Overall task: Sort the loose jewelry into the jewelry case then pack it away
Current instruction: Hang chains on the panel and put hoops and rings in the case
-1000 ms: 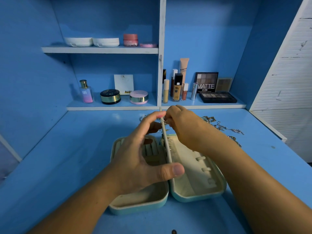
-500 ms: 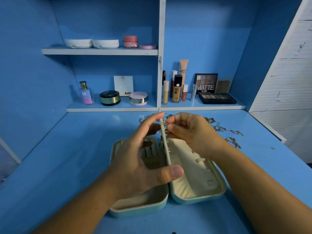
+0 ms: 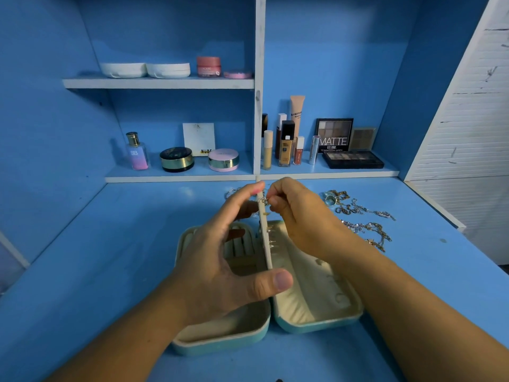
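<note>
A teal jewelry case [image 3: 316,321] with cream lining lies open on the blue desk. Its thin middle flap [image 3: 265,238] stands upright on edge, with small earrings pinned along it. My left hand [image 3: 220,260] holds that flap between the thumb at its near end and the fingers at its far end. My right hand [image 3: 300,216] pinches a small earring [image 3: 265,201] against the top of the flap. Loose chains and rings [image 3: 358,213] lie on the desk to the right. A silver piece [image 3: 231,192] shows behind my left fingers.
Low shelves at the back of the desk carry a perfume bottle [image 3: 136,151], compacts [image 3: 176,159], foundation tubes [image 3: 286,144] and eyeshadow palettes [image 3: 352,159]. An upper shelf [image 3: 157,83] has jars. A white slatted panel [image 3: 473,133] bounds the right side.
My right hand has drawn back and risen from over the flap to its top edge, fingers now pinching the earring there. My left hand keeps the flap upright.
</note>
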Action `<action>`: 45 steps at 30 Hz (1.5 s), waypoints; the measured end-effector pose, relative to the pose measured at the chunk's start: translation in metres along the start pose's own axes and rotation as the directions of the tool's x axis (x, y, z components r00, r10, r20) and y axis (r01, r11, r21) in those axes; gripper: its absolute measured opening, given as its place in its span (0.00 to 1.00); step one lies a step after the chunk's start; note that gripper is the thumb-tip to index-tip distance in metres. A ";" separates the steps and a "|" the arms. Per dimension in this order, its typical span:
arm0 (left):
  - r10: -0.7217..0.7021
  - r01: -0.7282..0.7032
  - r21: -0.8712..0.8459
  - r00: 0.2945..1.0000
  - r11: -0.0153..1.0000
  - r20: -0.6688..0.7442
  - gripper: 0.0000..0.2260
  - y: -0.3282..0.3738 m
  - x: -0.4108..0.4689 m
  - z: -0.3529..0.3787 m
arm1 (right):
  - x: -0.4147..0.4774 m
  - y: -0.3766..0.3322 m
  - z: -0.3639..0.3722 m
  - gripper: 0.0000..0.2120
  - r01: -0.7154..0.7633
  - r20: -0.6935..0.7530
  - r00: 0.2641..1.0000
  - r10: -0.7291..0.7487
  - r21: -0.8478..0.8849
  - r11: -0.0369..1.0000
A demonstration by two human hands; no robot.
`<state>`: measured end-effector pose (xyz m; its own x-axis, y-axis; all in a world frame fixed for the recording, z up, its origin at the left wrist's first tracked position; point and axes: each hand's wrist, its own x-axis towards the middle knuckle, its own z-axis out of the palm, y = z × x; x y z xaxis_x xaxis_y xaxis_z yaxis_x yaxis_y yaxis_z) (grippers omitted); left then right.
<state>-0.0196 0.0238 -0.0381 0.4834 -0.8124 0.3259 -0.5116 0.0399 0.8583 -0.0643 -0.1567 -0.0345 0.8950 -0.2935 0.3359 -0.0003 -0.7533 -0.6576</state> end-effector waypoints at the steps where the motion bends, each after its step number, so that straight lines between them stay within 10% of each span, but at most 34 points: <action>1: -0.003 0.003 0.002 1.000 1.000 0.003 0.47 0.000 0.000 0.000 | 0.001 0.000 -0.002 0.06 0.017 0.013 1.000 -0.016 -0.059 0.998; 10: -0.021 0.020 0.011 1.000 1.000 0.015 0.48 -0.002 0.001 -0.001 | 0.013 0.002 -0.013 0.10 0.181 0.090 0.983 -0.161 -0.309 0.934; 19: 0.001 -0.001 -0.004 1.000 1.000 -0.005 0.48 -0.001 0.000 0.000 | -0.005 0.002 0.003 0.04 -0.033 -0.085 0.995 0.045 0.141 0.989; 45: 0.021 -0.021 -0.015 1.000 1.000 0.018 0.47 -0.005 0.001 -0.001 | -0.010 0.001 0.015 0.07 -0.075 -0.212 0.968 0.133 0.261 0.962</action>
<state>-0.0163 0.0237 -0.0417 0.4596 -0.8218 0.3366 -0.5106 0.0656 0.8573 -0.0662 -0.1455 -0.0486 0.7718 -0.5091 0.3811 0.0496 -0.5493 -0.8341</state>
